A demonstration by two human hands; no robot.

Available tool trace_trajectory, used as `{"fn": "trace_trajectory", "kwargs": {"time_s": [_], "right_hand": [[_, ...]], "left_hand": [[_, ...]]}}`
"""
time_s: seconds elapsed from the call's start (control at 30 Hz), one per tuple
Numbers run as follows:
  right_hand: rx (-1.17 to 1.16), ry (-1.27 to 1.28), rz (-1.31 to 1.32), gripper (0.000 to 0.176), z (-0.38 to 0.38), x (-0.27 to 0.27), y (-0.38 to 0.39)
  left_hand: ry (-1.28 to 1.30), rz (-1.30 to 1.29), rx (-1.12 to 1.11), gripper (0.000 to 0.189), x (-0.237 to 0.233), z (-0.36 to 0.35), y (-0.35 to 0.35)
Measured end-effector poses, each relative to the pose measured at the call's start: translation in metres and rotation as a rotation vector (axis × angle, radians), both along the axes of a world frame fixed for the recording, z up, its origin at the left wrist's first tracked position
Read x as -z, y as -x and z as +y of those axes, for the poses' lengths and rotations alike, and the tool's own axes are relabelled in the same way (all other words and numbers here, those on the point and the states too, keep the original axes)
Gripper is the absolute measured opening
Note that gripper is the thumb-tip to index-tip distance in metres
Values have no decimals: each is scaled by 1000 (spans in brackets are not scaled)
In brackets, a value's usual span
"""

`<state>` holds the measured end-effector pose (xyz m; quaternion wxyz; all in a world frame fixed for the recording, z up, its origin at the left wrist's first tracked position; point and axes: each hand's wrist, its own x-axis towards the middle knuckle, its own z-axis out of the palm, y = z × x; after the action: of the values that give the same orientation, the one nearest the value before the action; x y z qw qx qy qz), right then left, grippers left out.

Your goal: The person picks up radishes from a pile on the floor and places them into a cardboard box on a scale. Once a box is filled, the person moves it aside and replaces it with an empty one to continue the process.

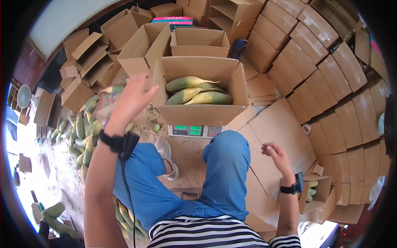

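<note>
Upper middle of frame, just past left hand point(134, 97) spread open and empty, right hand point(275, 155) half-curled, empty: boxed radishes point(198, 91), guessing heavy, firm, best gripped mid-body.

Stacked cartons point(326, 70) right; scale point(194, 131) centre; fan point(23, 96) left.

Free room above the produce point(198, 93) in the open carton point(198, 115); upright flaps point(239, 82) around it, stacked boxes point(314, 62) close beside.
</note>
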<state>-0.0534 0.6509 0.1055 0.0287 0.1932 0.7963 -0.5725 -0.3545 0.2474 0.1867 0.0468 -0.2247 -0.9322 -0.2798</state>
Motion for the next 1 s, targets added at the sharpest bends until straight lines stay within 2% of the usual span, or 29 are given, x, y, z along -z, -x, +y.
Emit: {"fn": "trace_trajectory", "kwargs": {"time_s": [0.03,0.07,0.13,0.17,0.2,0.23,0.27,0.33,0.4,0.47,0.53,0.6,0.67,0.8,0.87,0.93,1.0], "right_hand": [[-10,-32,37,27,4,-13,7],[-18,-65,73,27,9,-24,15],[-23,-105,62,27,21,-41,30],[-24,-142,64,27,24,-48,41],[-26,-144,54,27,25,-53,55],[3,-140,80,26,27,-57,71],[34,-134,105,26,30,-60,89],[-43,-144,124,28,33,-65,139],[28,-303,75,41,15,-66,187],[-37,-471,-99,57,14,-51,231],[-128,-621,-327,67,6,-41,266],[-232,-788,-357,60,11,-24,285],[-220,-820,-353,49,19,-7,289],[-162,-746,-321,43,26,-2,274],[-144,-742,-238,43,28,-6,247],[-107,-728,-271,44,37,-14,208],[91,-521,-340,46,48,-23,154]], "left_hand": [[153,112,-72,52,10,2,9],[151,101,-77,52,19,2,18],[118,-130,-171,58,36,-2,34],[116,-142,-172,58,47,-7,43],[73,-268,-175,59,58,-14,52],[31,-393,-178,61,61,-16,56],[31,-402,-178,61,64,-17,58],[68,-532,-125,58,56,-12,58],[94,-476,-60,53,65,-7,63],[117,-417,6,49,79,-4,66],[76,-272,33,41,95,-5,69],[12,-263,81,38,108,-9,76],[31,-221,44,36,140,-17,94],[-16,-273,70,33,105,4,78],[4,-205,53,29,98,13,73],[38,-180,123,27,81,32,70],[72,-170,205,25,57,61,53]]}}
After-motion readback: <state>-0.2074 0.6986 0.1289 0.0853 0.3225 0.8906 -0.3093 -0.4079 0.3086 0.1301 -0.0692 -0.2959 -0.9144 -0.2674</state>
